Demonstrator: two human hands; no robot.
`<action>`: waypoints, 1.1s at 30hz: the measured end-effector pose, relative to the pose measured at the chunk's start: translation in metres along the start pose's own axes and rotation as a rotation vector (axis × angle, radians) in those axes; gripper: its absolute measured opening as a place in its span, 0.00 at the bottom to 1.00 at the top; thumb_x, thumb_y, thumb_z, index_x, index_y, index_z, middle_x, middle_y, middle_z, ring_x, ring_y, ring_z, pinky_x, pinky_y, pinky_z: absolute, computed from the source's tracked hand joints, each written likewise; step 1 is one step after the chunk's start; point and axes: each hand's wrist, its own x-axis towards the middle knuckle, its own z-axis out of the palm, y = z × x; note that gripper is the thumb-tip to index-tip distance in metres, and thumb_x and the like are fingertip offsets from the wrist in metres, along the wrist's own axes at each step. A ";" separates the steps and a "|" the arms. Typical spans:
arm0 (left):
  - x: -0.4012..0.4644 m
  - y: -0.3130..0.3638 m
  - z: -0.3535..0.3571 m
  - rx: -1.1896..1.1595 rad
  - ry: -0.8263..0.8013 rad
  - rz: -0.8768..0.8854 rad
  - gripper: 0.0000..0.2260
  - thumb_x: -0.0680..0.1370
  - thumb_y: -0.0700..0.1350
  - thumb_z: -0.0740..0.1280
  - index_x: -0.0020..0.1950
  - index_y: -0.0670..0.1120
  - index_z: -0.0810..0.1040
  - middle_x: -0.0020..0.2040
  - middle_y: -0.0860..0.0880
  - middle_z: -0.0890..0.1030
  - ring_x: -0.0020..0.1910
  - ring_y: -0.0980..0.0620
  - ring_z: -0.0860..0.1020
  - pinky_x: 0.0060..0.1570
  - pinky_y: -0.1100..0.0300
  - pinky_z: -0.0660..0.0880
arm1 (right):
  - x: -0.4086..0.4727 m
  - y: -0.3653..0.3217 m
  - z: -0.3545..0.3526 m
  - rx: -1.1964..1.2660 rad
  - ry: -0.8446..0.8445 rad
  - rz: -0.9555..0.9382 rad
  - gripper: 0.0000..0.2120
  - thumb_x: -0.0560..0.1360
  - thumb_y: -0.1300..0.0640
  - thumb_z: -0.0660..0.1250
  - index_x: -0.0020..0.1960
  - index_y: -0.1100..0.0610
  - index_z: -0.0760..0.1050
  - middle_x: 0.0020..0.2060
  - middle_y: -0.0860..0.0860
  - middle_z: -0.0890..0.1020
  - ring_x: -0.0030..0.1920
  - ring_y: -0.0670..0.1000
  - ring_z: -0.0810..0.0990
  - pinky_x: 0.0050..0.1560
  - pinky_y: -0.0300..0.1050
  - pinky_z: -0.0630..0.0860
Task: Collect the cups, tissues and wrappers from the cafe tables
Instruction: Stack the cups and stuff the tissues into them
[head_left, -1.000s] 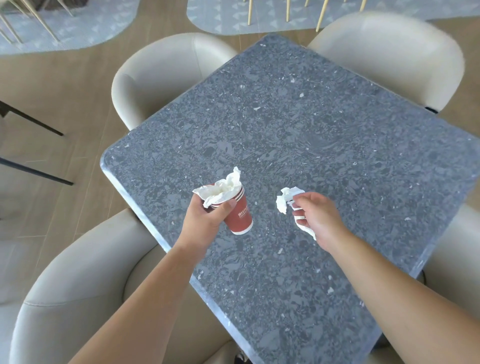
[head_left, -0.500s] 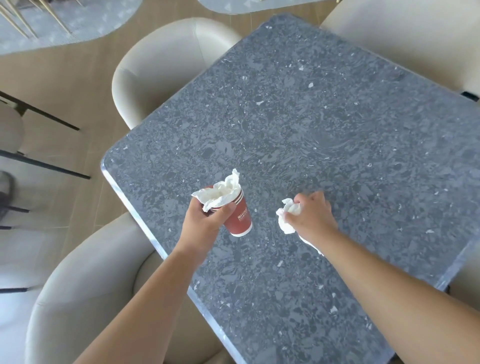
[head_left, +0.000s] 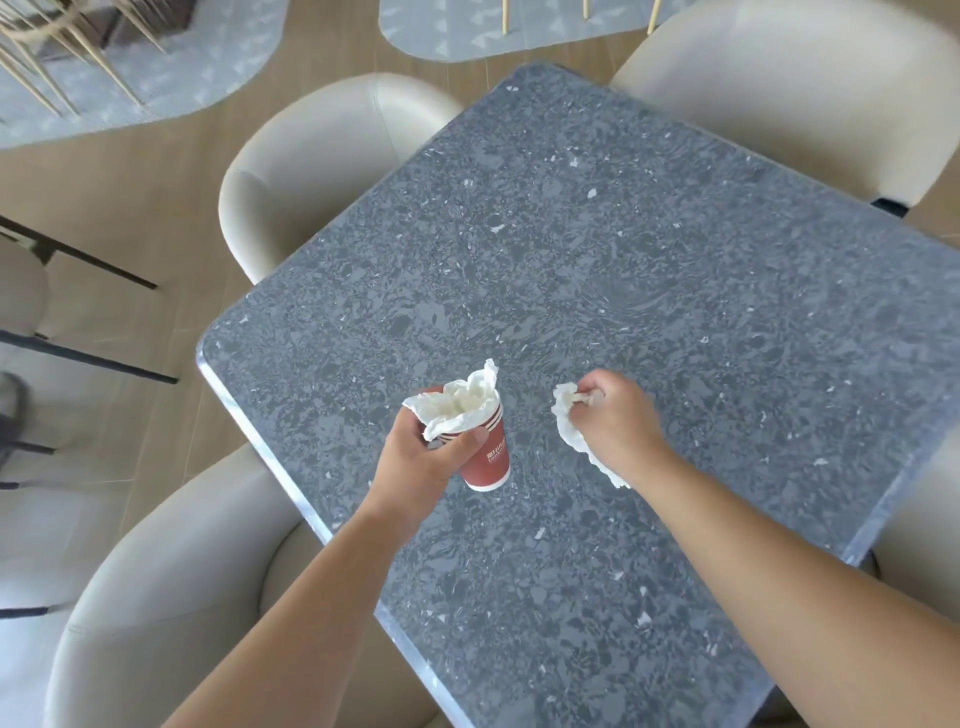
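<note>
— Left hand (head_left: 421, 457)?
— Curled round a red paper cup (head_left: 485, 457), thumb across the front, cup tilted and lifted off the worktop (head_left: 649, 270). Stuffed with white tissue (head_left: 457, 405) spilling over the rim.

— And the right hand (head_left: 615, 421)?
— Fingers bunched tight on a second crumpled tissue (head_left: 569, 431), knuckles up; a tail of it trailing below the wrist. Just beside the cup, not touching it. Cannot tell whether the tissue tail brushes the stone.

— Different from half a second ago?
— Barely. Same grip on both sides, same gap between cup and wad. Slightly more tissue showing under the right hand. View swung upward — more floor and pale rug (head_left: 156, 67) visible at the top.

— Around them?
— Dark speckled stone, near corner by the left forearm. Cream chairs (head_left: 322, 166) tucked in on every visible side.
</note>
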 end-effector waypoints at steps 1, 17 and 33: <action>-0.003 0.001 0.001 0.017 -0.012 0.007 0.28 0.67 0.50 0.79 0.65 0.52 0.76 0.58 0.53 0.85 0.58 0.53 0.83 0.56 0.54 0.79 | -0.004 -0.014 -0.006 0.057 0.036 -0.020 0.03 0.71 0.58 0.65 0.39 0.51 0.74 0.34 0.47 0.79 0.28 0.44 0.74 0.24 0.34 0.65; -0.071 0.042 0.003 0.060 -0.068 0.240 0.30 0.60 0.54 0.80 0.59 0.53 0.76 0.48 0.60 0.85 0.48 0.61 0.83 0.47 0.66 0.77 | -0.095 -0.144 -0.026 0.334 -0.014 -0.335 0.04 0.69 0.57 0.68 0.41 0.49 0.75 0.36 0.43 0.80 0.34 0.42 0.76 0.33 0.39 0.71; -0.101 0.054 -0.004 0.305 -0.014 0.445 0.30 0.62 0.49 0.80 0.60 0.65 0.74 0.50 0.64 0.83 0.47 0.64 0.81 0.46 0.73 0.73 | -0.107 -0.136 -0.028 -0.373 -0.323 -0.426 0.04 0.70 0.46 0.68 0.39 0.44 0.80 0.54 0.46 0.74 0.45 0.45 0.76 0.33 0.37 0.67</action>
